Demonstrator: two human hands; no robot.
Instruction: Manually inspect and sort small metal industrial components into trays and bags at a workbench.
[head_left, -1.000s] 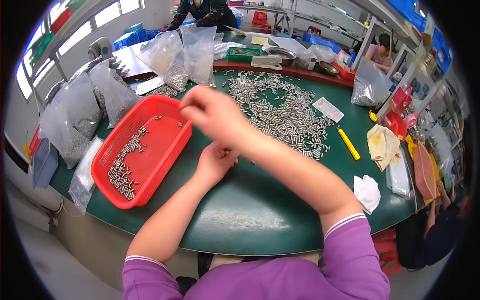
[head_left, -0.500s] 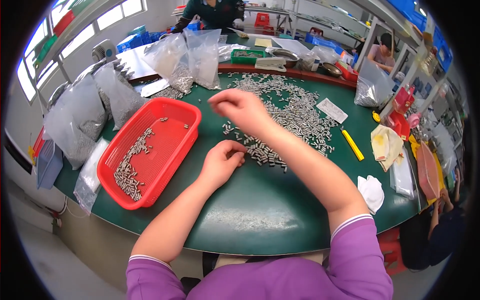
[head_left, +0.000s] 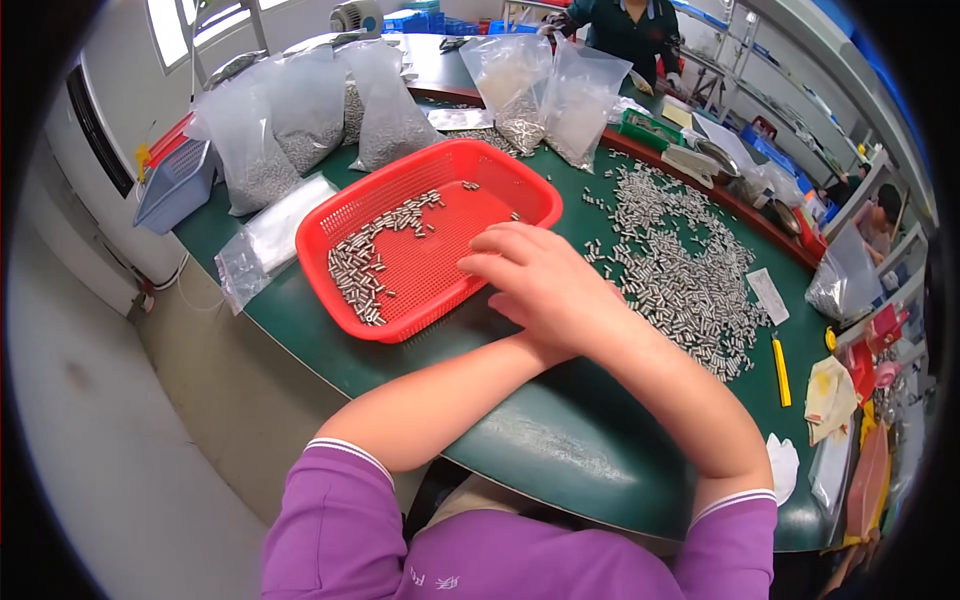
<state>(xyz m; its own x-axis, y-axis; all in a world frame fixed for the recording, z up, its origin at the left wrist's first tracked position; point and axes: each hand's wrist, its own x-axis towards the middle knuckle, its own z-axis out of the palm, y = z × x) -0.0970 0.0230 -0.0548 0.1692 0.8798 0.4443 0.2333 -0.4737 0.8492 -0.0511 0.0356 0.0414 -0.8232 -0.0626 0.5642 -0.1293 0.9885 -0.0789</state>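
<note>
My right hand (head_left: 545,280) lies palm down over the right rim of a red mesh basket (head_left: 345,195), fingers stretched left above its floor. The palm hides anything under it. My left forearm (head_left: 440,400) reaches in from the lower left, and its hand is hidden beneath my right wrist. Small silver metal pins (head_left: 360,270) lie in a loose band inside the basket. A wide spread of the same pins (head_left: 680,270) covers the green table (head_left: 560,440) to the right of my hands.
Clear bags of pins stand behind the basket (head_left: 270,130) and at the far side (head_left: 520,95). An empty clear bag (head_left: 262,240) lies left of the basket. A yellow pen-like tool (head_left: 781,370) and white tissue (head_left: 785,465) lie right. Another person (head_left: 625,30) works opposite.
My right hand has come from the pin pile leftward to the basket's edge. It now covers my left hand, which was visible on the table. The view has shifted toward the basket.
</note>
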